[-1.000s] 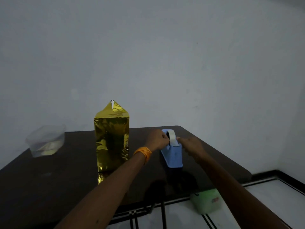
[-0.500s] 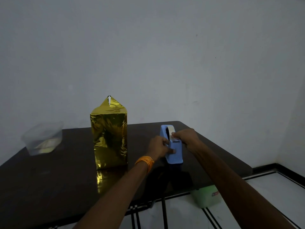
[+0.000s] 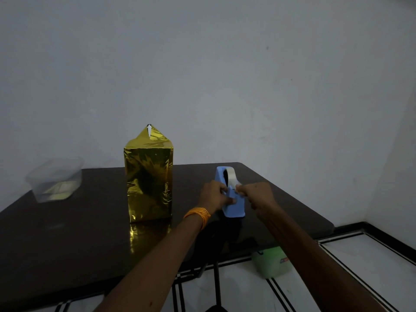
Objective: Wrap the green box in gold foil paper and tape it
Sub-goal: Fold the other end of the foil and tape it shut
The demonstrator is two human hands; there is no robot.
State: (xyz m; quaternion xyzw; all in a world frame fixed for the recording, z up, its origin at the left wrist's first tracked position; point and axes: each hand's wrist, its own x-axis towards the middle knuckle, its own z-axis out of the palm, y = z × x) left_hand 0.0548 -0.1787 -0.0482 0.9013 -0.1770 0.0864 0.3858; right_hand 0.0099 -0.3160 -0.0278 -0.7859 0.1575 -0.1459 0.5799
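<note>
Taping step: left hand [image 3: 215, 195] grips tape dispenser [image 3: 234, 207], right hand [image 3: 255, 194] pinches tape [image 3: 231, 179] at the cutter; next, probably tear a strip for gold-wrapped box [image 3: 148, 181].

A plain, pale grey-blue wall [image 3: 225, 75] fills most of the view, dimly lit and a little brighter toward the middle. It meets a second wall [image 3: 403, 154] at a corner on the right. A dark, glossy table [image 3: 67, 244] with rounded corners stands before it on thin black metal legs [image 3: 216, 282]. The floor [image 3: 360, 266] is white tile with paired black lines, and a black baseboard [image 3: 351, 228] runs along the foot of the walls.
</note>
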